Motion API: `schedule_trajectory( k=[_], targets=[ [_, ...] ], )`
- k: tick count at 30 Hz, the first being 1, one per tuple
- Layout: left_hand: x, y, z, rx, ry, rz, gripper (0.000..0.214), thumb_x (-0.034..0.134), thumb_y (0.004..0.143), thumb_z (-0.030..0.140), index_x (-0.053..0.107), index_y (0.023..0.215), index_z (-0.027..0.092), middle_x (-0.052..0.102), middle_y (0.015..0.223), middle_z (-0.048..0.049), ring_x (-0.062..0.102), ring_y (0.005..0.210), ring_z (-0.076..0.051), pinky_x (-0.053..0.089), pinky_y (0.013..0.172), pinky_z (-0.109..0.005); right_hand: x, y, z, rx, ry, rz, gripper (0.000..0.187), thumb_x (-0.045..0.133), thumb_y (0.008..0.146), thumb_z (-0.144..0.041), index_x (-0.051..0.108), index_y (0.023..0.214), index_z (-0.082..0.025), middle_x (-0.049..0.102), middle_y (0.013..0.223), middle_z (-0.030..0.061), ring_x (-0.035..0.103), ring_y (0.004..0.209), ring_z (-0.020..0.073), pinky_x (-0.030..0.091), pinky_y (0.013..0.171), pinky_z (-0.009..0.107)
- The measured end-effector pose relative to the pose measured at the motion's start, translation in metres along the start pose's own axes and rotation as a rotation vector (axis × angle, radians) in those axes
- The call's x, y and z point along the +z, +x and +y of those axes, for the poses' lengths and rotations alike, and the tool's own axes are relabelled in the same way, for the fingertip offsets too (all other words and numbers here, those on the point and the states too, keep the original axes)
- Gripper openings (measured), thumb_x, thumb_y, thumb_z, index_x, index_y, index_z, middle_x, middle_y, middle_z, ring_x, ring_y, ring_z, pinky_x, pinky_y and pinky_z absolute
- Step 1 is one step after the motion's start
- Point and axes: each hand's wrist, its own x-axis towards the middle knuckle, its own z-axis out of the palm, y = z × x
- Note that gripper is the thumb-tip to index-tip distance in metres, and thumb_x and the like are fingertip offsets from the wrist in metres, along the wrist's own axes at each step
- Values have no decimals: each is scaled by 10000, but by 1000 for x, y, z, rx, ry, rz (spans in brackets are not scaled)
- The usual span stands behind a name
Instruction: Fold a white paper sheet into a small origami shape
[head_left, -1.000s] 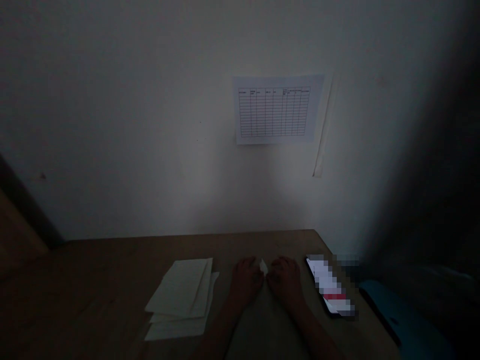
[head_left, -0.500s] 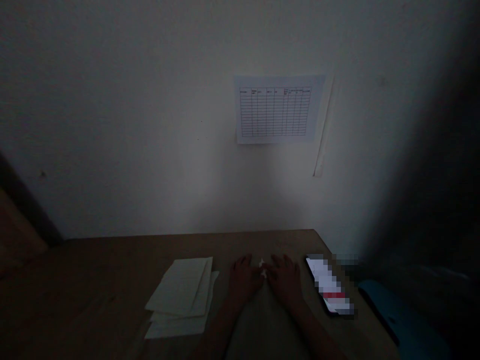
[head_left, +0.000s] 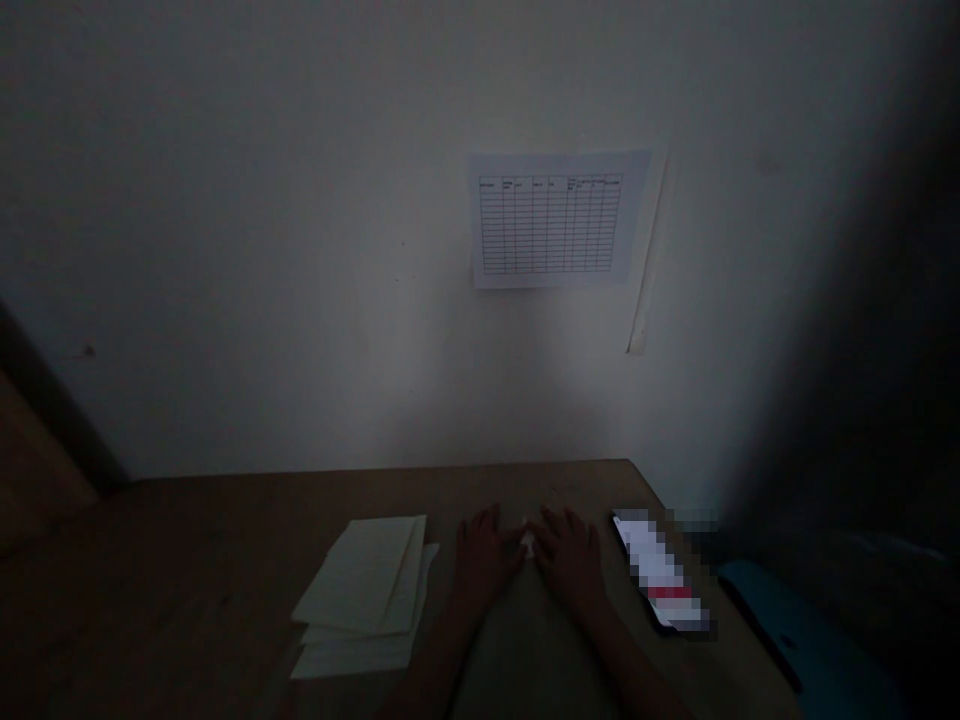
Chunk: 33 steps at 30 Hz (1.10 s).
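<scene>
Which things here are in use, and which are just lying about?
In use:
left hand
right hand
small white scrap between the hands

Lying about:
paper stack
phone
blue item
grid sheet on the wall

The left hand (head_left: 486,565) and right hand (head_left: 570,562) are positioned palm down with fingers spread, angled inward toward each other. Their inner fingertips (head_left: 519,538) are close together at centre. The left forearm (head_left: 429,665) and right forearm (head_left: 634,665) converge toward the hands. Grip cannot be determined in this low light.
</scene>
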Motion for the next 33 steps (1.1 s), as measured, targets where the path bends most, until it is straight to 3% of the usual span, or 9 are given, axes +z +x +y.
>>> schedule_trajectory(
  k=[6, 11, 17, 26, 33],
  targets=[
    [-1, -2, 2, 37, 9, 21, 360, 611, 867, 423, 643, 1223, 377, 420, 1515, -63, 367, 1381, -319, 216, 1128, -578, -13, -2, 5, -25, 138, 74, 230, 546, 898, -310, 757, 980, -350, 646, 1290, -13, 428, 1296, 266, 227, 1109, 467],
    [0, -2, 5, 101, -4, 76, 292, 607, 870, 333, 654, 1153, 276, 490, 1457, -68, 425, 1328, -278, 239, 1135, -518, -14, -1, 5, -11, 138, 79, 208, 586, 872, -296, 768, 949, -362, 665, 1255, -17, 445, 1272, 265, 224, 1106, 456],
    [0, -3, 3, 69, -21, 55, 214, 598, 879, 397, 715, 1036, 310, 477, 1481, -34, 426, 1326, -293, 237, 1120, -559, -12, -1, 2, 16, 52, 56, 247, 563, 897, -344, 729, 1065, -414, 599, 1346, -24, 422, 1299, 258, 243, 1096, 443],
    [6, 1, 1, 10, 35, 18, 439, 603, 852, 487, 600, 1286, 420, 420, 1519, -77, 368, 1385, -345, 181, 1125, -627, -5, 0, -2, -22, -35, -19, 452, 515, 920, -374, 478, 1342, -532, 435, 1500, -16, 323, 1385, 310, 129, 1116, 599],
    [10, 0, -4, 23, 52, 11, 545, 531, 890, 526, 501, 1401, 339, 412, 1521, -118, 353, 1393, -335, 177, 1142, -596, 2, -2, 0, -25, -31, 20, 406, 457, 969, -404, 483, 1370, -464, 436, 1497, 25, 326, 1387, 293, 144, 1133, 568]
  ],
)
